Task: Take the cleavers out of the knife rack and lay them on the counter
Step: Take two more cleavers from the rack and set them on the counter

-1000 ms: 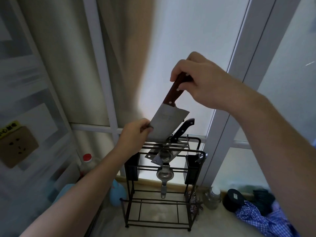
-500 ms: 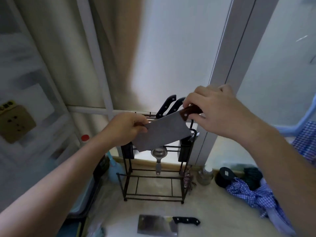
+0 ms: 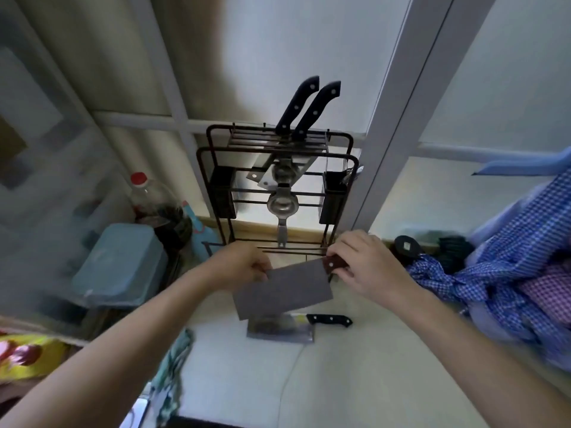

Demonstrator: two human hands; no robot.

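Observation:
A brown-handled cleaver hangs just above the pale counter, blade flat and facing me. My right hand grips its wooden handle. My left hand pinches the blade's far left corner. Below it a black-handled cleaver lies flat on the counter. Behind stands the black wire knife rack, with two black-handled knives stuck in its top slots.
A metal strainer hangs in the rack's middle. To the left are a light blue tub and a red-capped bottle. Blue checked cloth is piled at the right. A striped cloth lies at the counter's left edge.
Both hands have carried the brown-handled cleaver down from above the rack to just over the counter, turning it from upright to level. My view has tilted downward.

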